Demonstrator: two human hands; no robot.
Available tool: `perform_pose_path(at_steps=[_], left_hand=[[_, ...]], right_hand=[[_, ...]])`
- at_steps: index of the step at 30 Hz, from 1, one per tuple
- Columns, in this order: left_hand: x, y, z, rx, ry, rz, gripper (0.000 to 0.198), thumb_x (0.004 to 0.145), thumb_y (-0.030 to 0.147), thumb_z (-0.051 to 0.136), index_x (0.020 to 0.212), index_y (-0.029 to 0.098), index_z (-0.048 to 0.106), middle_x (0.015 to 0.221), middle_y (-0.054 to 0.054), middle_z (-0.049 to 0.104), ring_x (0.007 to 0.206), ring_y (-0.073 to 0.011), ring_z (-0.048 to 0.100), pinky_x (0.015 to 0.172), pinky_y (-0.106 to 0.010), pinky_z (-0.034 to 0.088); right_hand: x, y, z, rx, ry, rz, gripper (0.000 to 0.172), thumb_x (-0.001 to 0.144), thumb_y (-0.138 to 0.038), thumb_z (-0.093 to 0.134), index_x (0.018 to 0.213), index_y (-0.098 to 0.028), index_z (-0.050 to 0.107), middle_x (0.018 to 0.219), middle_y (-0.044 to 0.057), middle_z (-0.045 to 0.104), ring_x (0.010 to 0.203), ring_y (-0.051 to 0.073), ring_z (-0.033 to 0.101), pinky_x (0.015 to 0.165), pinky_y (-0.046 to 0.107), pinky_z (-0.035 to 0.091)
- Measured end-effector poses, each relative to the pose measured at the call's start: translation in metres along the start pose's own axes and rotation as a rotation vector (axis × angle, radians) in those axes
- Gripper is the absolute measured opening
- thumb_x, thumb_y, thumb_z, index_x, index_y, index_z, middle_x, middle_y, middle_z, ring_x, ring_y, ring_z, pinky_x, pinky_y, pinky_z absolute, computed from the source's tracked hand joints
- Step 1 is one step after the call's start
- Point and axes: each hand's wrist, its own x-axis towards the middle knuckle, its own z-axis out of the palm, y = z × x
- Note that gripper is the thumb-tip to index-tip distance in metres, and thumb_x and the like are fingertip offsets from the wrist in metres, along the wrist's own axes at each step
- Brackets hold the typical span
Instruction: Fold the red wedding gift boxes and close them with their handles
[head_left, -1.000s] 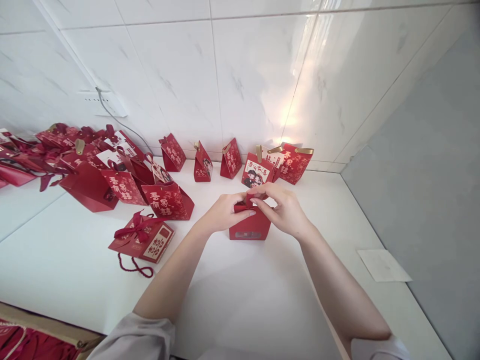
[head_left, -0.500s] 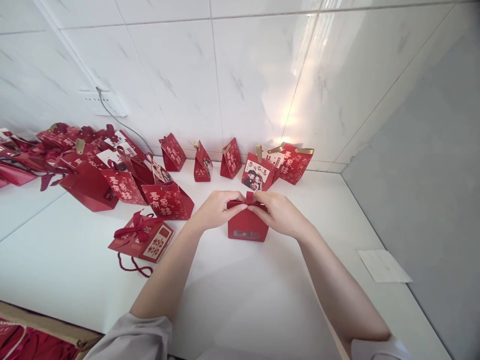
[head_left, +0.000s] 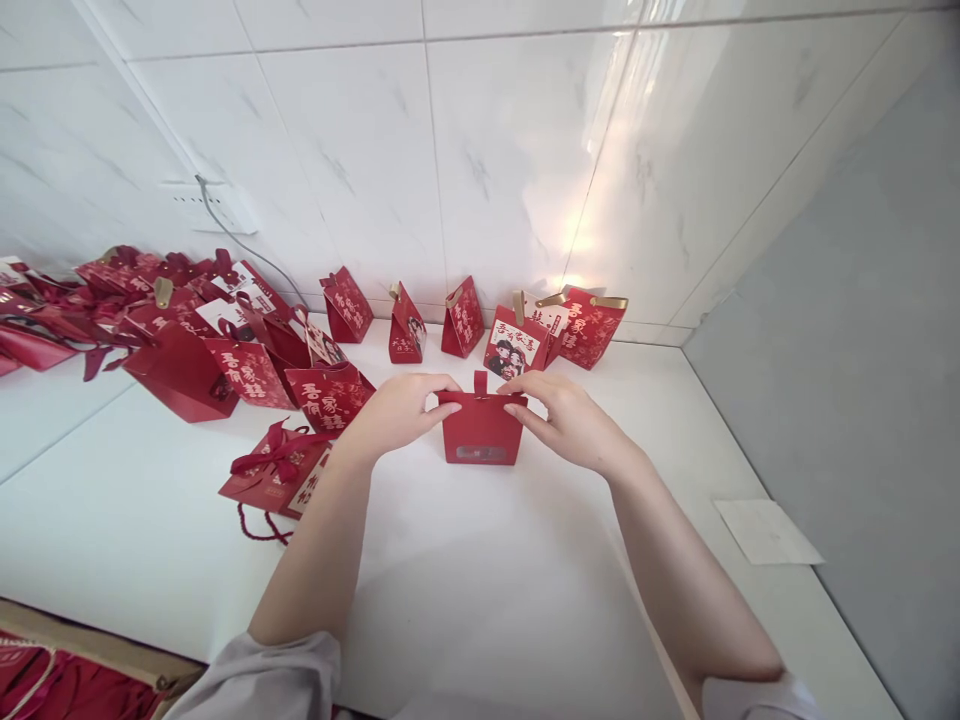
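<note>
Box (head_left: pixel 482 430) shifted slightly left and back; my left hand (head_left: pixel 401 412) and right hand (head_left: pixel 574 420) at its top corners, fingers (head_left: pixel 541 386) clamped on it; it stands upright on the surface (head_left: pixel 480 570)

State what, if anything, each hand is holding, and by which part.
Both hands hold the same red box, pinching its top edge: the left hand near the left end, the right hand near the right.
</note>
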Motion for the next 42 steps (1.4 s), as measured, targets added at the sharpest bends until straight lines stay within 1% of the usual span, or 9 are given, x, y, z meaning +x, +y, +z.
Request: perform_pose_path(at_steps=[8, 11, 15, 20, 25, 29, 34, 38, 42], left_hand=[[-0.005, -0.009, -0.014, -0.017, -0.051, -0.132, 0.024, 0.086, 0.041, 0.054, 0.093, 0.025, 0.070, 0.097, 0.001, 0.072, 0.084, -0.0176, 0.065, 0.075, -0.027, 0.049], [-0.005, -0.016, -0.015, 0.043, -0.015, -0.123, 0.023, 0.084, 0.041, 0.055, 0.091, 0.025, 0.071, 0.092, 0.001, 0.073, 0.083, -0.0177, 0.066, 0.075, -0.027, 0.049], [-0.008, -0.021, -0.018, 0.140, 0.182, -0.156, 0.024, 0.083, 0.043, 0.057, 0.085, 0.023, 0.070, 0.086, 0.000, 0.073, 0.077, -0.0176, 0.066, 0.071, -0.027, 0.048], [-0.012, -0.019, -0.026, 0.113, 0.446, -0.228, 0.023, 0.080, 0.043, 0.060, 0.077, 0.022, 0.070, 0.079, 0.001, 0.073, 0.071, -0.0163, 0.066, 0.070, -0.026, 0.048], [-0.014, -0.025, -0.031, 0.086, 0.364, -0.294, 0.022, 0.081, 0.042, 0.059, 0.079, 0.024, 0.072, 0.078, 0.002, 0.073, 0.074, -0.0183, 0.067, 0.071, -0.027, 0.049], [-0.014, -0.036, -0.029, 0.001, 0.221, -0.296, 0.020, 0.082, 0.034, 0.057, 0.093, 0.024, 0.071, 0.092, 0.000, 0.075, 0.085, -0.0196, 0.070, 0.082, -0.029, 0.052], [-0.013, -0.035, -0.026, -0.081, 0.369, -0.301, 0.040, 0.086, 0.022, 0.044, 0.124, 0.025, 0.057, 0.131, -0.004, 0.060, 0.098, -0.0190, 0.068, 0.090, -0.033, 0.053], [-0.012, -0.025, -0.021, -0.129, 0.366, -0.281, 0.047, 0.089, 0.042, 0.048, 0.133, 0.026, 0.048, 0.140, -0.006, 0.052, 0.111, -0.0225, 0.062, 0.097, -0.039, 0.050], [-0.004, -0.015, -0.001, -0.101, 0.240, -0.179, 0.072, 0.083, 0.056, 0.056, 0.145, 0.027, 0.034, 0.152, -0.009, 0.036, 0.138, -0.0282, 0.038, 0.111, -0.043, 0.037]], right_hand=[[-0.008, 0.020, -0.009, 0.028, -0.138, 0.206, 0.022, 0.094, -0.026, 0.047, 0.107, -0.026, 0.065, 0.103, 0.005, 0.070, 0.092, 0.022, 0.065, 0.075, 0.034, 0.050], [-0.007, 0.040, 0.006, 0.114, -0.279, 0.258, 0.027, 0.089, -0.025, 0.054, 0.115, -0.027, 0.063, 0.105, 0.006, 0.070, 0.092, 0.022, 0.066, 0.075, 0.033, 0.050], [0.000, 0.074, 0.042, 0.326, -0.479, 0.335, 0.038, 0.079, -0.028, 0.066, 0.117, -0.026, 0.063, 0.100, 0.005, 0.071, 0.082, 0.020, 0.067, 0.066, 0.028, 0.049], [0.006, 0.094, 0.096, 0.400, -0.322, 0.338, 0.019, 0.079, -0.031, 0.062, 0.094, -0.021, 0.069, 0.080, 0.002, 0.070, 0.072, 0.017, 0.063, 0.065, 0.027, 0.047], [0.005, 0.103, 0.129, 0.400, -0.028, 0.377, 0.026, 0.088, -0.034, 0.044, 0.097, -0.019, 0.063, 0.080, 0.003, 0.067, 0.069, 0.016, 0.059, 0.066, 0.028, 0.046], [0.003, 0.110, 0.135, 0.412, 0.033, 0.357, 0.022, 0.085, -0.033, 0.048, 0.093, -0.020, 0.064, 0.074, 0.001, 0.067, 0.066, 0.015, 0.059, 0.065, 0.027, 0.045], [0.002, 0.111, 0.136, 0.393, 0.053, 0.341, 0.021, 0.084, -0.033, 0.050, 0.091, -0.021, 0.066, 0.077, 0.001, 0.067, 0.066, 0.015, 0.058, 0.063, 0.027, 0.044], [0.001, 0.111, 0.135, 0.378, 0.046, 0.332, 0.021, 0.086, -0.034, 0.050, 0.092, -0.021, 0.066, 0.076, 0.001, 0.067, 0.066, 0.015, 0.057, 0.064, 0.027, 0.044], [0.001, 0.111, 0.134, 0.367, 0.040, 0.326, 0.023, 0.087, -0.037, 0.049, 0.092, -0.021, 0.066, 0.074, 0.000, 0.065, 0.065, 0.016, 0.057, 0.063, 0.028, 0.044]])
